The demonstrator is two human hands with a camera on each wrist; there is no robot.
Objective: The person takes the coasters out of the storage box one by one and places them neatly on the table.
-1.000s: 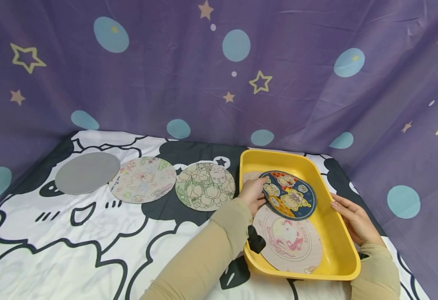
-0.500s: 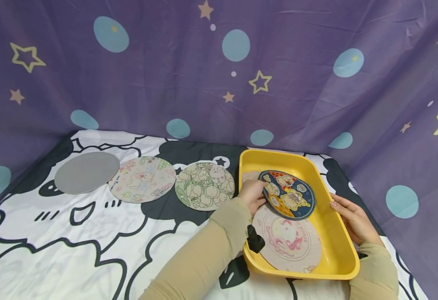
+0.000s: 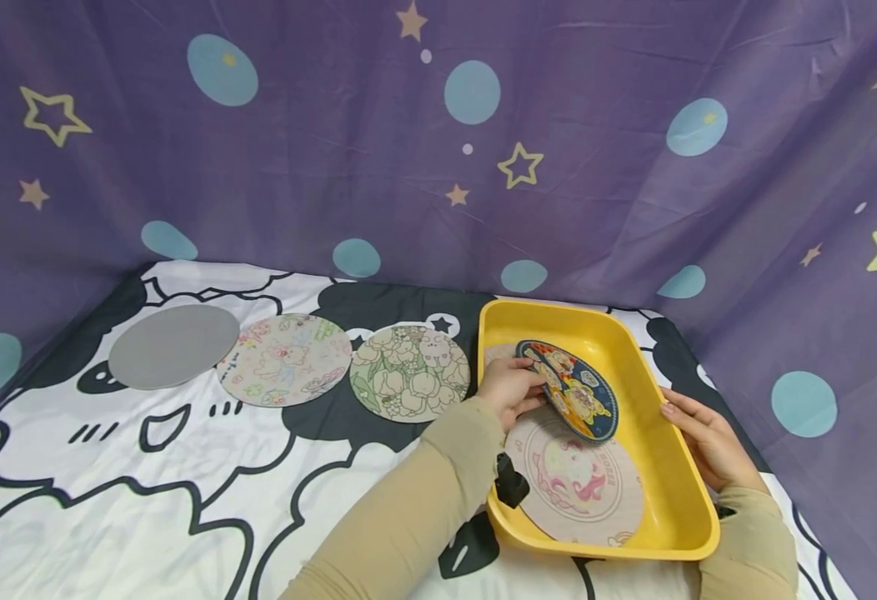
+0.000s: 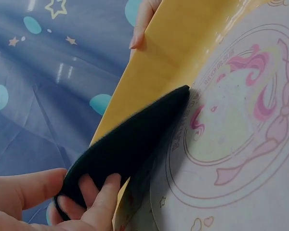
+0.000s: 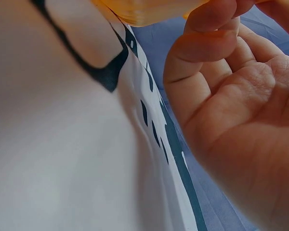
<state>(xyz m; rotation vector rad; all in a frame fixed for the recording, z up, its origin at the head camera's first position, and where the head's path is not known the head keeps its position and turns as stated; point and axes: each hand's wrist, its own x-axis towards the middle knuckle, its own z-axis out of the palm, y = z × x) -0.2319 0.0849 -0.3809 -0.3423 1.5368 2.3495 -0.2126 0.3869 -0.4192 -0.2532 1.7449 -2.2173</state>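
A round navy mouse pad (image 3: 587,398) with yellow cartoon figures hangs tilted over a yellow plastic tub (image 3: 671,500). My left hand (image 3: 509,390) pinches its left edge, thumb on top and fingers underneath. The left wrist view shows the pad's dark underside (image 4: 130,139). Below it, inside the tub, lies a pink mouse pad (image 3: 577,508) with a unicorn print. Another pale pad is partly hidden behind my left hand. My right hand (image 3: 712,437) holds the tub's right rim; the right wrist view shows its curled fingers (image 5: 212,48) at the tub's edge.
Left of the tub, a green-and-cream floral pad (image 3: 411,373), a pale pastel pad (image 3: 285,360) and a plain grey disc (image 3: 174,346) lie in a row on the black-and-white cloth (image 3: 108,517). A purple curtain (image 3: 333,150) hangs behind and at the right.
The navy pad has turned from nearly face-up to a steeper tilt, its right edge swinging left, while my left hand keeps its pinch. My right hand stays on the rim.
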